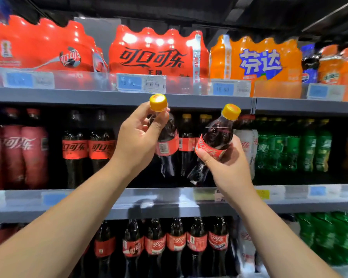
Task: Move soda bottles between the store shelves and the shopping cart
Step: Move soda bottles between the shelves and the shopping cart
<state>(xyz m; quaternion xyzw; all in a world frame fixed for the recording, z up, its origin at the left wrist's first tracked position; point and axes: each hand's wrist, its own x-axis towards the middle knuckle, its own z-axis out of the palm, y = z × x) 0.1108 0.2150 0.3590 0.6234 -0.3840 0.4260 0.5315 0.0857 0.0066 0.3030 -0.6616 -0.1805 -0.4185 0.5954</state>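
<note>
At centre frame the left hand (137, 137) pinches a cola bottle (168, 137) at the neck, fingers (159, 125) curled just under its yellow cap. The bottle hangs upright before a gap in the middle shelf (169, 195). Just right of it, the right hand (227, 163) grips a second cola bottle (217, 135) round its red label, cap tilted toward the upper right. Whether the bottles are leaving or entering the shelf cannot be told, and the shopping cart is out of view.

A neck pinch is probably the weaker hold, so shifting that grip down to the label would be safer. The two bottles sit close together and should be kept from knocking each other or the standing rows behind.

On the top shelf, the red pack (155, 53) at upper centre reads 可口可乐, with 无糖 beneath. Its price tag (129, 83) shows 18.90. The orange pack (257, 61) at upper right reads 芬达. The tilted bottle's label shows part of 可口可乐.
</note>
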